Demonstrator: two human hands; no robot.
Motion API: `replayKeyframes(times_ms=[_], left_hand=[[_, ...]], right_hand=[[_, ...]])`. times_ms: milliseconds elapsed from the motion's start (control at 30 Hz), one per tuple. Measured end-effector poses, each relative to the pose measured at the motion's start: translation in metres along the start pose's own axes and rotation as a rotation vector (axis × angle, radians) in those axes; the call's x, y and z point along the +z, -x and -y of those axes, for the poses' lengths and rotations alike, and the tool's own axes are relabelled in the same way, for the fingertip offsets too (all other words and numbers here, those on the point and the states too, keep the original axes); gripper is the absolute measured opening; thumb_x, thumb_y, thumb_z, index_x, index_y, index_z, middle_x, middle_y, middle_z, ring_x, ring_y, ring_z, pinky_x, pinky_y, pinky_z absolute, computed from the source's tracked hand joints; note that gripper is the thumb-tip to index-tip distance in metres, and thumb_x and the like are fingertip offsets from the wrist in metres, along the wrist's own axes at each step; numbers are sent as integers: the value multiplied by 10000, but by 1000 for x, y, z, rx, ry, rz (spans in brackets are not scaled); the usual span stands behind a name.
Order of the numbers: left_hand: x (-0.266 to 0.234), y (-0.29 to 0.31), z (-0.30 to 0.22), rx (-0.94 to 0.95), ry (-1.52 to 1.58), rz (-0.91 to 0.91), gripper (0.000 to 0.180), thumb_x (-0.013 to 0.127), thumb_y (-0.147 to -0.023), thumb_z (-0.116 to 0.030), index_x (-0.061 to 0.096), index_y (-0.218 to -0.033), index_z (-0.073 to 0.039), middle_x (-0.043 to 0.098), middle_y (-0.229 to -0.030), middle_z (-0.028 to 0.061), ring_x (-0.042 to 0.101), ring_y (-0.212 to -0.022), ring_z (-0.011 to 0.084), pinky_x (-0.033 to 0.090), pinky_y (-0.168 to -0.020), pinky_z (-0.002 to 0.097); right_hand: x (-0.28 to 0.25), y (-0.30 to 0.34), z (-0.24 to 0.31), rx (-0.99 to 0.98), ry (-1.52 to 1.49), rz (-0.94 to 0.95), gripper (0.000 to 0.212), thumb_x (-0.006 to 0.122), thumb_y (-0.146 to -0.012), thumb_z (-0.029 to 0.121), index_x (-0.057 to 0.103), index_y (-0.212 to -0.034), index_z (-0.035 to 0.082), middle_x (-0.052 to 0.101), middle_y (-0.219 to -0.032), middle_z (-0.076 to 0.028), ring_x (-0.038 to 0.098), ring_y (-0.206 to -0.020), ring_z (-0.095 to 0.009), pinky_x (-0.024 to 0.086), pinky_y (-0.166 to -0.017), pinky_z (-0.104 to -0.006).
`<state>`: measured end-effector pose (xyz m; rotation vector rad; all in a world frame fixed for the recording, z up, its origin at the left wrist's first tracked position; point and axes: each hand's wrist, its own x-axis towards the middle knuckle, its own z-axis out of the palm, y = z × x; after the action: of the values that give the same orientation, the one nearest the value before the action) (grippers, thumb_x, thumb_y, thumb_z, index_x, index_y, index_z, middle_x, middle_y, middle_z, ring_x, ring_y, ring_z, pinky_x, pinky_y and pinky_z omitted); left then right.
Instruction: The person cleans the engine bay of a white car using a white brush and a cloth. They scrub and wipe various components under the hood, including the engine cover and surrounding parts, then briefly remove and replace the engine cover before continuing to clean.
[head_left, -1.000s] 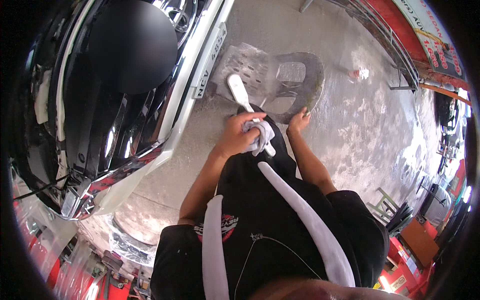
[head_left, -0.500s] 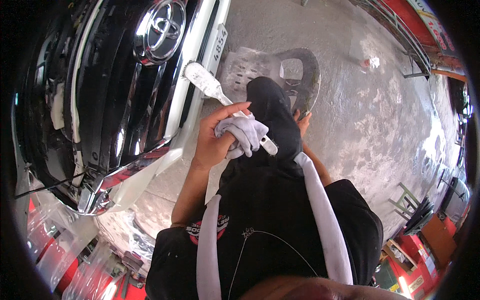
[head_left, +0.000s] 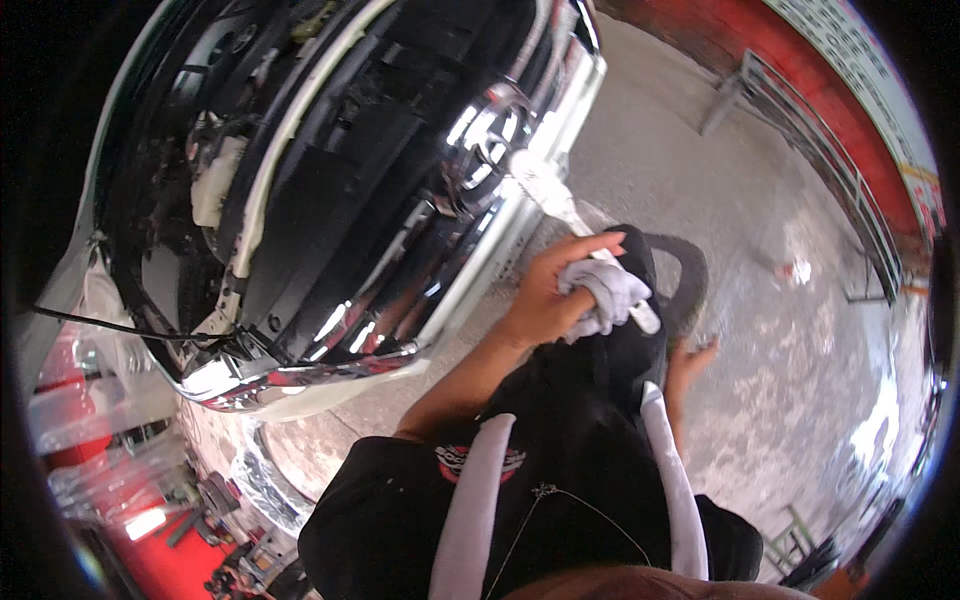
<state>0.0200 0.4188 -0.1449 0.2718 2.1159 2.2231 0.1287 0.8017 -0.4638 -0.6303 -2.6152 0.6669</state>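
My left hand (head_left: pixel 545 300) is raised in front of my chest and grips a long white tool (head_left: pixel 548 195) together with a crumpled grey cloth (head_left: pixel 608 290) wrapped round its handle. The tool's far end reaches up to the chrome grille (head_left: pixel 400 270) of a car with its bonnet open. My right hand (head_left: pixel 690 362) hangs lower on the right with fingers spread, holding nothing, just above the rim of a dark grey plastic chair (head_left: pixel 692 275). My black trousers hide most of the chair.
The car's front fills the left and top, with engine parts (head_left: pixel 215 190) showing and a chrome bumper (head_left: pixel 300 375) close to my legs. Wet concrete floor (head_left: pixel 800 400) spreads right. A metal railing (head_left: pixel 800 130) lines a red wall; a small red-and-white scrap (head_left: pixel 795 270) lies on the floor.
My left hand has lifted the white tool and cloth from near the chair up toward the car's grille. The view has swung toward the car front. My right hand stays low by the chair.
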Motion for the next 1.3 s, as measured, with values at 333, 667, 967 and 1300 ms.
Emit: replayKeyframes(times_ms=[333,667,967,1300], left_hand=[[-32,-213,-64,62,-105,-13,742,682,-796,-50,499,-1514,-15,614,-1335,178,623,-1188,263,479,-1029,391],[-70,-298,-148,-158,-451,-226,997,789,-718,-192,334,-1595,-57,539,-1408,251,542,-1289,426,403,-1124,525],[-110,-271,-181,-391,-600,69,1170,832,-719,-167,148,-1667,-137,311,-1511,289,315,-1409,518,317,-1146,637],[-158,-223,-186,74,44,-579,836,778,-817,-180,343,-1523,-68,343,-1564,216,370,-1481,369,401,-1161,497]], right_hand=[[-33,-281,391,365,-1545,1496,1099,754,-798,617,307,-1597,9,523,-1477,-182,601,-1267,-303,496,-1063,-420],[-45,-363,525,821,-1541,1829,1197,860,-639,235,232,-1629,-11,478,-1527,-203,570,-1318,-346,476,-1101,-445],[-48,-361,601,-115,-954,1988,904,646,-638,-40,441,-1518,3,627,-1284,-62,614,-1156,-194,489,-987,-332],[-70,-344,690,-382,-957,2024,705,716,-609,5,650,-1311,-19,662,-1285,-130,658,-1175,-249,481,-1058,-380]])
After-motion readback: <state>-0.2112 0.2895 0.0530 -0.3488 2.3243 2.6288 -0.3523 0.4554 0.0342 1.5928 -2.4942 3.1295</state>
